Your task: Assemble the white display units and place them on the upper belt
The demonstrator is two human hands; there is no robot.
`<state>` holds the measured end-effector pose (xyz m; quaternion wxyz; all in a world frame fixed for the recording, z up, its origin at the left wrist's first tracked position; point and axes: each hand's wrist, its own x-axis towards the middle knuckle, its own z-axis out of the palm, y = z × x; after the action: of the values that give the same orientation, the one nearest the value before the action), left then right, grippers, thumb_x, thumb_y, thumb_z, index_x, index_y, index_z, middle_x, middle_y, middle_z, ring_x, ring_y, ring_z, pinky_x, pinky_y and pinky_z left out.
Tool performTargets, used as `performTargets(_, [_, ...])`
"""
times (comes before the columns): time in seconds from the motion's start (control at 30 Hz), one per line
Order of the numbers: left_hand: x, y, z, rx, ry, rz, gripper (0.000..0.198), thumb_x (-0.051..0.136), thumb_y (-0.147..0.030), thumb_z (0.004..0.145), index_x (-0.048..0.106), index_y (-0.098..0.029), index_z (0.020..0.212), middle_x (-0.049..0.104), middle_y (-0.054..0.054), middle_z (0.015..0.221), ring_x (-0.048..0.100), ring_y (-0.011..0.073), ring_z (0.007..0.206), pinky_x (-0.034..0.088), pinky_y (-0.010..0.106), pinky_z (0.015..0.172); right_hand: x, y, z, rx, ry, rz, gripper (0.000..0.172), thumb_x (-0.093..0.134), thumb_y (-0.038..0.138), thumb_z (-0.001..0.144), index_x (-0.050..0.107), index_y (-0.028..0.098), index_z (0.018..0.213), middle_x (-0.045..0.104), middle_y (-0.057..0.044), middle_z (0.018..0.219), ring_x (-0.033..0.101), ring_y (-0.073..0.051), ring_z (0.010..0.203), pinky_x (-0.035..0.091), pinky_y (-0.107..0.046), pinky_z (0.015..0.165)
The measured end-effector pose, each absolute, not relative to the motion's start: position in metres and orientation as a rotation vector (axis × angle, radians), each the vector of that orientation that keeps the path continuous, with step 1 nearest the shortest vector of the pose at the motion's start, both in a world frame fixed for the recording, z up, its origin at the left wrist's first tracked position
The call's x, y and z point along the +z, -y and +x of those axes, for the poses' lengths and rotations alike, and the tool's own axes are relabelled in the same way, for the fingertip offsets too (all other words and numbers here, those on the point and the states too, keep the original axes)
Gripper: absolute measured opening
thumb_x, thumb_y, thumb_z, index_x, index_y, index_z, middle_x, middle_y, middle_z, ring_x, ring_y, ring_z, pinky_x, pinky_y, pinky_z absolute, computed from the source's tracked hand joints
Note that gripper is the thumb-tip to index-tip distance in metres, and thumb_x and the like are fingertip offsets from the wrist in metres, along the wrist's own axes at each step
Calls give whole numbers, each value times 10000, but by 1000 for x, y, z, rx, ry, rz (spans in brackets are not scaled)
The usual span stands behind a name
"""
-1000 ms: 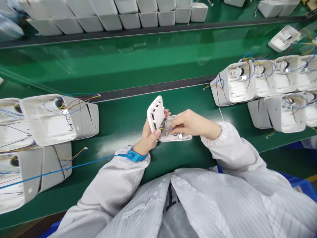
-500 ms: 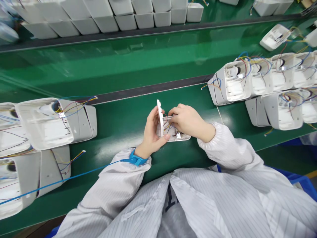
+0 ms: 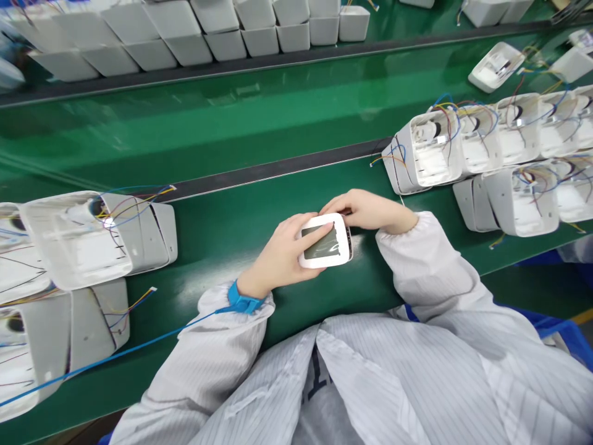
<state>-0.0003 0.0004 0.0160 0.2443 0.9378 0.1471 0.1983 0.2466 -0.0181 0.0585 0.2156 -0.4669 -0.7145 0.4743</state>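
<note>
Two bare hands meet over the middle of the green tabletop (image 3: 231,228), where I have one white casing (image 3: 343,240) face up, its single grey-green display (image 3: 325,250) toward me. The left hand (image 3: 285,253) grasps it from the left, one finger laid across the display. The right hand (image 3: 365,208) bends its fingers at the upper right edge; whether they pinch it or merely touch, I cannot tell. A dark gap shows along the right side. Nor can I tell whether the casing rests on the surface or hangs just above.

I judge it light and stiff, smooth enough to slip, with a fragile panel; I would hold it by the opposite rims and spare the glossy face.

One blue wrist strap (image 3: 245,301) rings the left wrist, trailing one blue cord (image 3: 139,343). At left I count three wired housings (image 3: 74,241), two cut off by the frame; at right, at least six more housings (image 3: 428,157) in two rows. Beyond lies one open shell (image 3: 495,66). The pale boxes (image 3: 260,41) past the black rail (image 3: 266,60) crowd too closely for a sure count.
</note>
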Motion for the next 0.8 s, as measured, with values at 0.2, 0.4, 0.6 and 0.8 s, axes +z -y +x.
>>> performTargets(0.2, [15, -4, -2, 363, -472, 2616, 903, 743, -656, 707, 420, -327, 1483, 409, 179, 1489, 438, 432, 1271, 356, 600, 1018, 50, 19, 228, 1385, 1306, -1328, 192, 676, 271, 837, 753, 177, 986, 764, -53, 1005, 698, -169, 930, 549, -324, 876])
performTargets(0.4, [12, 7, 3, 373, -552, 2520, 1098, 753, -725, 635, 320, -263, 1532, 368, 210, 1476, 388, 455, 1288, 332, 635, 1052, 38, 23, 193, 1325, 1246, -1312, 285, 696, 353, 847, 717, 160, 1056, 747, -80, 1035, 691, -176, 940, 552, -339, 880])
performTargets(0.6, [8, 21, 10, 566, -794, 2525, 931, 728, -530, 758, 301, -197, 1515, 470, 207, 1396, 471, 413, 1239, 405, 579, 1017, 33, 29, 192, 910, 1384, -1474, 436, 620, 487, 899, 638, 211, 1236, 630, -105, 1318, 622, -228, 1151, 507, -397, 975])
performTargets(0.8, [13, 13, 5, 793, -822, 2534, 809, 695, -579, 791, 424, -168, 1434, 537, 199, 1367, 505, 382, 1266, 402, 545, 1077, 24, 37, 196, 799, 1436, -1583, 583, 530, 604, 922, 537, 210, 1351, 701, -90, 1123, 649, -245, 1081, 500, -418, 960])
